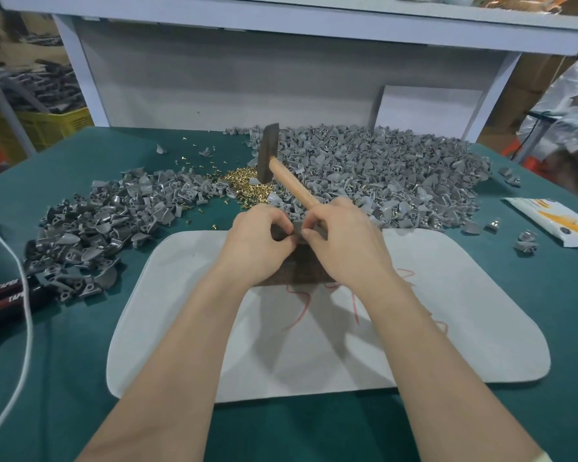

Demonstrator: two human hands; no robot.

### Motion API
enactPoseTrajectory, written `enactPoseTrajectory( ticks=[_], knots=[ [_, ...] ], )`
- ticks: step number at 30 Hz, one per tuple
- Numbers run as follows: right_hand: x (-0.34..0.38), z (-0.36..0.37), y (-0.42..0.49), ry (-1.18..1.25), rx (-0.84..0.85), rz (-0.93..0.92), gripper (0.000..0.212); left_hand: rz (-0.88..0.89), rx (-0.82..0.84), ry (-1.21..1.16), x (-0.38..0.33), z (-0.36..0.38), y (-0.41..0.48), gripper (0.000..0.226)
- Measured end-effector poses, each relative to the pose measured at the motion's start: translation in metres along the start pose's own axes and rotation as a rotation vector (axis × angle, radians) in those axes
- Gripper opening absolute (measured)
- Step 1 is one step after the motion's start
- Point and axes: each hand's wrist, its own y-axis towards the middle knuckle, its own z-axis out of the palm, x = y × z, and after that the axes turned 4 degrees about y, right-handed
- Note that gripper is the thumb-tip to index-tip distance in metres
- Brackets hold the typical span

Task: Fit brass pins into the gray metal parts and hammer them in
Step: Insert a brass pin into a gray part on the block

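Green table (80,361) | left fingers (280,225) pinch small gray part (297,224) | right fingers (309,232) curled round wood-handled hammer (291,185)

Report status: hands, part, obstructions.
Left hand pinches gray part over dark block. Right hand grips hammer, also touches part. Nothing in the way.

Light: bright, even, cool, from overhead. Forearms cast soft, overlapping shadows on the white mat (447,328), which suggests more than one source. No hard glare; a dull sheen on the gray parts (90,228) and small glints on the brass pins (247,185). The gray part (297,225) between the hands (261,241) sits in their shade, detail lost. Hammer (271,155) is crisp. Wide-angle bowing: shelf edge (281,25) and counter (64,378) curve. The person at the right edge (564,105) is smeared.
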Motion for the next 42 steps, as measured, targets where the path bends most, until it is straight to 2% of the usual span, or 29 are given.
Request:
enactPoseTrajectory(
  ticks=[7,13,16,20,23,28,34,38,40,42],
  knots=[
    [0.000,-0.001,0.002,0.009,0.028,0.021,0.013,0.003,-0.009,0.002,0.002,0.001,0.001,0.011],
    [-0.003,-0.001,0.004,0.048,0.049,0.034,0.004,0.007,0.002,0.001,0.001,-0.001,-0.001,0.013],
    [-0.007,-0.001,0.005,0.166,-0.007,0.054,0.018,-0.035,-0.022,0.004,0.000,-0.002,-0.002,0.021],
    [-0.016,-0.016,0.004,0.284,-0.099,0.008,0.043,-0.159,-0.099,0.024,0.001,-0.002,-0.001,0.017],
    [-0.023,-0.032,0.001,0.282,-0.095,0.016,0.051,-0.204,-0.150,0.065,0.001,-0.003,0.000,0.014],
    [-0.018,-0.040,-0.004,0.150,-0.047,-0.055,0.041,-0.271,-0.201,0.105,0.002,-0.005,0.000,0.008],
    [-0.017,-0.050,-0.011,0.166,-0.058,-0.094,0.042,-0.319,-0.198,0.027,0.006,-0.005,0.001,0.010],
    [-0.016,-0.050,-0.019,0.153,-0.094,-0.114,0.042,-0.298,-0.192,-0.003,0.006,-0.005,0.002,0.009],
    [-0.019,-0.053,-0.020,0.178,-0.114,-0.117,0.042,-0.269,-0.160,-0.029,0.005,-0.006,0.002,0.018],
    [-0.023,-0.057,-0.022,0.174,-0.099,-0.119,0.042,-0.236,-0.113,-0.040,0.004,-0.005,0.002,0.017]
  ],
)
